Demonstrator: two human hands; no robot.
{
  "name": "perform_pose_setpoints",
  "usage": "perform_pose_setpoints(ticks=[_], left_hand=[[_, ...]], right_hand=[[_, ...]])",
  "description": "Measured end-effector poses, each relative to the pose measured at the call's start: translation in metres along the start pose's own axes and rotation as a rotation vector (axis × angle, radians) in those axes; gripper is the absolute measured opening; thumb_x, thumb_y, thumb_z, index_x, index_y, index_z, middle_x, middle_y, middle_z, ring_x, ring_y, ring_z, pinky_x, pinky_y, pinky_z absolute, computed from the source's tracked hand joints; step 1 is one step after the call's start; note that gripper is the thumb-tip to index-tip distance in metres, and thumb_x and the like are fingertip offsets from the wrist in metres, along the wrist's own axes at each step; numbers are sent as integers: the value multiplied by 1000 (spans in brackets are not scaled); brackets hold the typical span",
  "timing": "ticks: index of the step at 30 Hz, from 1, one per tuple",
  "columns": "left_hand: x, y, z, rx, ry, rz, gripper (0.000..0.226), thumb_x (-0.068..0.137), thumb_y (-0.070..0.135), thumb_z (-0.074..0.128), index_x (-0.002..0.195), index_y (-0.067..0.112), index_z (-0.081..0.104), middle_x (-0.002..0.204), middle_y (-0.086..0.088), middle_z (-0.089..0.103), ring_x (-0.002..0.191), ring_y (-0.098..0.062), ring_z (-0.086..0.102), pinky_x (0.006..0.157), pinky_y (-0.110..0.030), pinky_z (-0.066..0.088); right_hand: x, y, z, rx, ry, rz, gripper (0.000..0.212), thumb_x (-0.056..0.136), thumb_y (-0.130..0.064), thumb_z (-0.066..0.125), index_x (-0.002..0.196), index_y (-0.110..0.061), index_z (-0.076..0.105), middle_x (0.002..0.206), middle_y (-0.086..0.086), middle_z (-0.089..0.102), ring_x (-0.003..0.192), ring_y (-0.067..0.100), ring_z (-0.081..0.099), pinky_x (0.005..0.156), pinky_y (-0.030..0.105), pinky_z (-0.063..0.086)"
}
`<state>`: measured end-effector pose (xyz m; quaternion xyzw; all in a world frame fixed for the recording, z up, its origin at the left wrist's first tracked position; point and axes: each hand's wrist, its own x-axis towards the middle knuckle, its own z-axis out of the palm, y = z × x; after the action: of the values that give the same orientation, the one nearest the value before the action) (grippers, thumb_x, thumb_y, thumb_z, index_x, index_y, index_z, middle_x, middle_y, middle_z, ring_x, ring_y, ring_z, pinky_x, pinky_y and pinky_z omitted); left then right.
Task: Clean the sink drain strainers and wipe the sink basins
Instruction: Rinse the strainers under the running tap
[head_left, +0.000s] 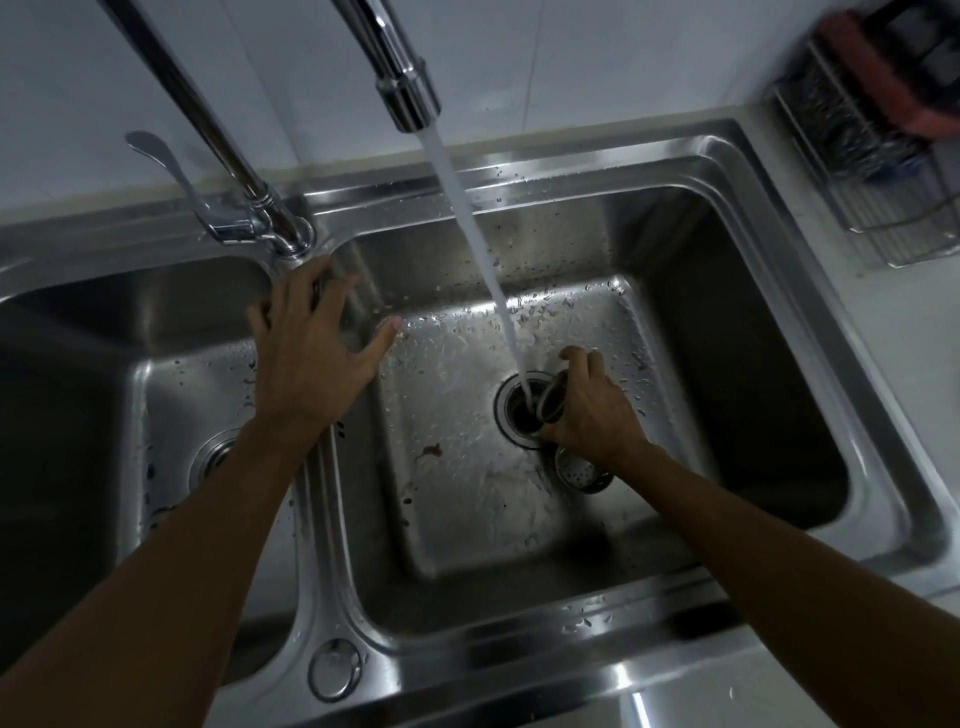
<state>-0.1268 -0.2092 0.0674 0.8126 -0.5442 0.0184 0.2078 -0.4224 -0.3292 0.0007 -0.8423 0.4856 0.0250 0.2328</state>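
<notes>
Strainer (551, 400) is in the right basin (467, 519), tilted on edge at the rim of the drain opening (517, 415), right under the water stream (478, 239). Right hand (592, 410) grasps it, fingers curled round its far side. The strainer is dark, round and metal; finer detail is lost in blur.

A second strainer (582, 472), a perforated steel cup, lies on the basin floor just beside the drain, partly under the right wrist.

Left hand (306, 358) is released, fingers splayed and gripping nothing, above the back end of the divider (322, 545) near the tap base. Can't tell if it touches the steel.

Basin floor: brushed stainless, wet, with droplets, pale flecks and one small red speck (431, 449). Left basin (171, 395) has the same steel and its own drain (213, 457), part-hidden by the left forearm.

Chrome faucet spout (410, 93) is swung over the right basin and running. The lever (161, 161) sits behind the left basin. There is a round cap (335, 670) on the front rim.

Room: white tiled wall (597, 62), pale countertop (914, 322) to the right. A wire rack (883, 208) in the corner holds a blurred reddish item (883, 67).
</notes>
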Motion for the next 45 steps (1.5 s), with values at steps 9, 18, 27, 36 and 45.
perform_pose_setpoints(ticks=[9,18,27,36,45], left_hand=[[1,-2,3,19,25,7,65,89,72,55,133,24,56,149,-7,42,141,-31,40,111,-58,29],[1,0,4,15,56,0,65,90,72,54,132,23,56,150,-7,43,141,-30,40,110,-53,29],[-3,4,-4,-32,48,-30,68,91,69,56,142,24,50,158,-8,37,146,-29,35,115,-51,25],[37,-19,-63,89,431,-77,55,95,56,60,128,12,56,131,-11,57,121,-28,53,101,-44,36],[111,-90,-92,265,62,-61,72,102,50,48,148,-5,39,146,-29,48,133,-44,46,110,-56,30]], right_hand=[[-39,-12,-3,-46,-94,-215,91,61,-57,81,135,-20,45,134,2,50,119,20,48,98,32,49],[-45,-40,37,-82,-337,-380,103,62,-34,88,144,-23,27,137,9,38,120,28,49,97,40,52],[-41,-61,27,-91,-313,-346,123,64,-78,74,158,-23,15,158,5,30,143,29,33,114,46,40],[32,-224,-47,1224,-93,-80,32,104,-18,56,136,-14,56,127,0,66,122,13,62,110,37,48],[49,-296,-65,1916,-198,13,33,97,10,35,107,-9,61,120,16,65,119,22,61,118,39,40]])
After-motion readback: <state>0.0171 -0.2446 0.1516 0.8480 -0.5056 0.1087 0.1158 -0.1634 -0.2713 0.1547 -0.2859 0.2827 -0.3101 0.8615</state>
